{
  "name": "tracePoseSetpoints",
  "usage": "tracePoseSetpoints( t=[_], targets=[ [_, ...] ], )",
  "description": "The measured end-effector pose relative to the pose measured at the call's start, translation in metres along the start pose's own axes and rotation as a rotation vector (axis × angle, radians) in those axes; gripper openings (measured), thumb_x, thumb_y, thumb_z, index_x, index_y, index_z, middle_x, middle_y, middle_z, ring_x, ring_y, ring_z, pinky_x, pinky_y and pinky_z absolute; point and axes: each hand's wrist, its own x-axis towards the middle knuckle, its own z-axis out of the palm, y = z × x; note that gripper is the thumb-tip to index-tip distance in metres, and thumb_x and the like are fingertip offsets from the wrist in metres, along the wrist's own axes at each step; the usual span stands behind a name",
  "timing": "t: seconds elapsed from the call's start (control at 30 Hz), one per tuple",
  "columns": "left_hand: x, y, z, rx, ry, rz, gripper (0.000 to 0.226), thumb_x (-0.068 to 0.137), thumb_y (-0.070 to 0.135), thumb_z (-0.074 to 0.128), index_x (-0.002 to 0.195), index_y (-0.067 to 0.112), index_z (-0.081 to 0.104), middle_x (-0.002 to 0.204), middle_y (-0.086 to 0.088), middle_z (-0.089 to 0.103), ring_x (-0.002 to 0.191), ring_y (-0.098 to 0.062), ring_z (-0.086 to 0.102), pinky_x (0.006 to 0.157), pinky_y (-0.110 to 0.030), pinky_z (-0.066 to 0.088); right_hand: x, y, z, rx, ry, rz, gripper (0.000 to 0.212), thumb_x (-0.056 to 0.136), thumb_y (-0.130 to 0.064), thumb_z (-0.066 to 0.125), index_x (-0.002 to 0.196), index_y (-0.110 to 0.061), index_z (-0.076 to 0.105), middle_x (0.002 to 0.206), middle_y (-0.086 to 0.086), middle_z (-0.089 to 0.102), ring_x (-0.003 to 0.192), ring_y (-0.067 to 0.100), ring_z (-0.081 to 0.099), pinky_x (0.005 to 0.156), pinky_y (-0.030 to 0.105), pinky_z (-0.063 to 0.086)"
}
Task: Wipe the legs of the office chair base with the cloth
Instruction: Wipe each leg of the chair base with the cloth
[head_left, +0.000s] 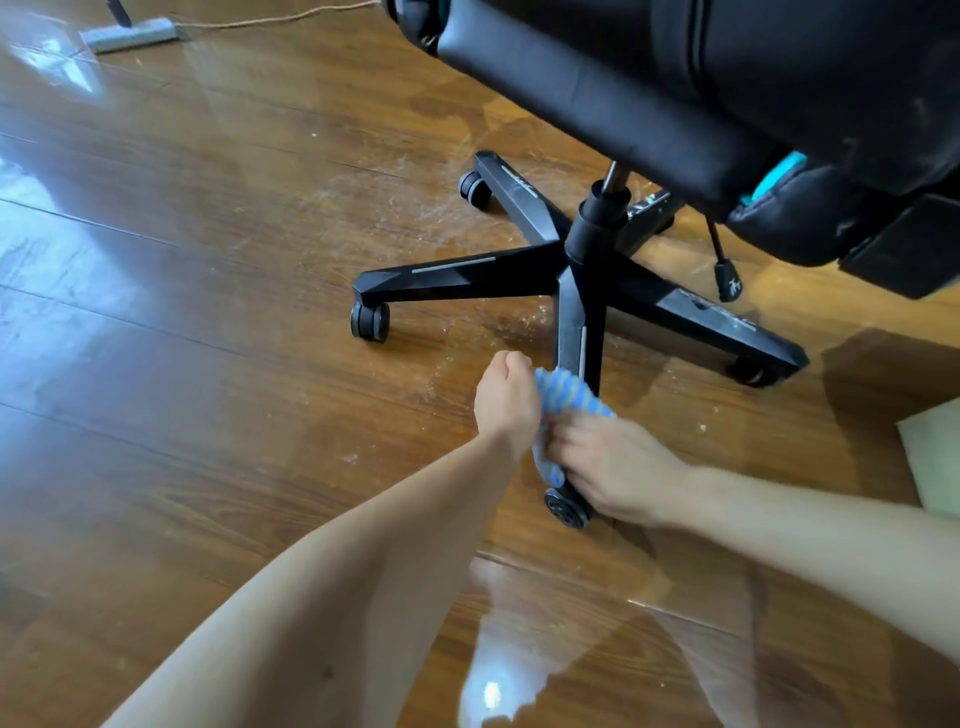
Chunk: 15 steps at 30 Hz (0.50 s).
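A black five-legged office chair base (582, 270) stands on the wooden floor under a black seat (727, 78). A blue and grey striped cloth (566, 397) is wrapped over the outer end of the nearest leg (577, 338), just above its caster (566, 508). My left hand (506, 397) grips the cloth from the left side of that leg. My right hand (618, 467) presses the cloth from the right, its fingers around the leg's tip. The leg's end is hidden under cloth and hands.
Glossy wooden floor (208, 312) with dust and whitish scuffs around the base. A grey mop head (130, 34) and a cord lie far back left. A pale flat board (935, 457) sits at the right edge. A lever knob (730, 280) hangs under the seat.
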Motion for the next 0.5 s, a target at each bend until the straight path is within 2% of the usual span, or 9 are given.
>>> tracePoseSetpoints(
  t=[0.03,0.1,0.17,0.23,0.3,0.33,0.4,0.5],
  targets=[
    [0.001,0.001,0.001,-0.007,-0.007,-0.003,0.037,0.107,0.029,0.031,0.114,0.02,0.066,0.104,0.002,0.067,0.101,-0.021,0.061,0.084,-0.036,0.044,-0.005,-0.003,0.001,0.038,-0.012,-0.047,0.036,0.093,-0.02,0.042,0.111,-0.015,0.073,0.119,0.001,0.071,0.126,0.024,0.058,0.1,0.037,0.051],
    [0.0,0.002,0.002,-0.003,-0.014,-0.004,0.037,0.107,0.029,0.031,0.114,0.02,0.066,0.102,0.003,0.065,0.1,-0.021,0.06,0.085,-0.036,0.043,0.0,0.003,0.0,0.023,-0.054,-0.086,0.037,0.093,-0.022,0.041,0.113,-0.018,0.072,0.121,-0.001,0.07,0.126,0.022,0.058,0.094,0.036,0.054],
    [-0.001,0.001,0.003,0.005,-0.002,0.017,0.037,0.107,0.029,0.031,0.115,0.018,0.065,0.105,0.001,0.066,0.101,-0.022,0.06,0.087,-0.038,0.045,0.023,0.025,-0.007,-0.035,-0.067,0.041,0.046,0.09,-0.026,0.032,0.118,-0.021,0.068,0.126,-0.001,0.064,0.124,0.022,0.057,0.087,0.039,0.056],
    [-0.002,0.0,0.003,0.016,0.014,0.029,0.037,0.107,0.03,0.03,0.115,0.018,0.064,0.113,-0.003,0.067,0.102,-0.024,0.061,0.089,-0.041,0.049,0.042,0.046,-0.013,-0.014,-0.021,0.187,0.059,0.086,-0.027,0.019,0.121,-0.016,0.066,0.132,0.003,0.062,0.131,0.027,0.054,0.097,0.045,0.053],
    [-0.003,0.0,0.002,0.018,0.029,0.018,0.038,0.106,0.032,0.03,0.118,0.02,0.064,0.119,-0.003,0.067,0.106,-0.024,0.062,0.096,-0.044,0.051,0.046,0.052,-0.01,0.019,0.04,0.231,0.067,0.085,-0.023,0.016,0.125,-0.009,0.067,0.141,0.007,0.061,0.144,0.026,0.044,0.117,0.046,0.039],
    [-0.004,0.001,0.002,0.022,0.032,0.01,0.038,0.105,0.033,0.031,0.119,0.021,0.064,0.121,-0.003,0.067,0.107,-0.024,0.062,0.099,-0.046,0.051,0.042,0.047,-0.006,0.032,0.084,0.232,0.066,0.086,-0.02,0.017,0.126,-0.007,0.068,0.144,0.007,0.059,0.148,0.025,0.039,0.122,0.044,0.032],
    [-0.003,0.001,0.003,0.035,0.033,0.01,0.039,0.106,0.032,0.031,0.122,0.02,0.065,0.12,-0.002,0.068,0.108,-0.024,0.063,0.1,-0.045,0.051,0.022,0.028,0.007,0.104,0.167,0.222,0.062,0.086,-0.013,0.021,0.127,-0.005,0.067,0.147,0.007,0.057,0.151,0.023,0.032,0.124,0.042,0.027],
    [0.001,0.003,0.006,0.043,0.026,0.02,0.039,0.107,0.029,0.033,0.122,0.019,0.066,0.113,0.0,0.068,0.105,-0.025,0.063,0.093,-0.041,0.05,-0.023,-0.01,0.031,0.213,0.239,0.13,0.056,0.087,0.002,0.031,0.131,-0.006,0.065,0.15,0.005,0.054,0.153,0.022,0.029,0.122,0.042,0.031]
  ],
)
